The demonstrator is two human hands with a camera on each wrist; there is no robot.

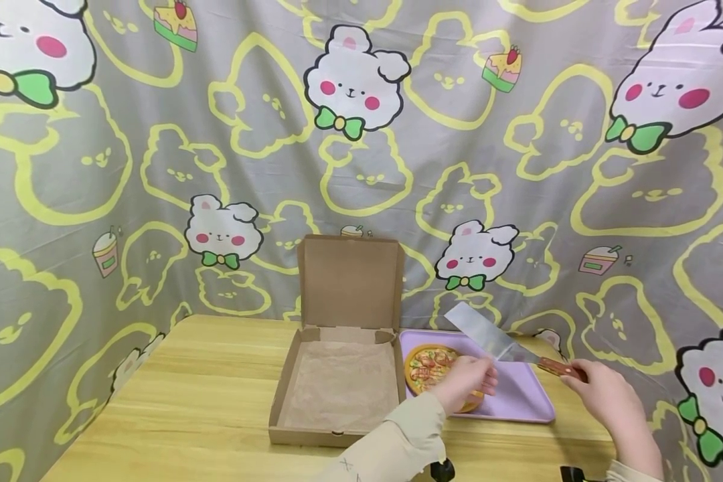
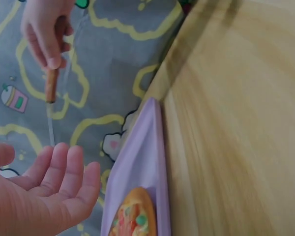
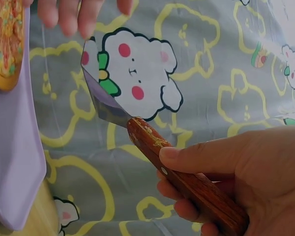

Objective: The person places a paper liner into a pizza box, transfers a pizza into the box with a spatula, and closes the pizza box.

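My right hand [image 1: 608, 398] grips the wooden handle of a metal spatula [image 1: 478, 333]. Its wide, flat blade is raised above the far part of a purple tray [image 1: 527, 395], slanting up to the left. In the right wrist view the thumb lies along the handle, with the fingers curled round the spatula [image 3: 187, 182]. Over the tray, my left hand [image 1: 466, 383] is held near the blade, palm turned up and fingers loosely bent in the left wrist view; nothing lies in it. A round pizza [image 1: 426, 367] rests on the tray's left part, partly hidden by the left hand.
Left of the tray stands an open cardboard pizza box [image 1: 351, 284], lid upright, with brown paper [image 1: 343, 385] inside. Both are on a wooden table [image 1: 217, 375]. A grey patterned curtain [image 1: 361, 167] hangs behind and along the sides.
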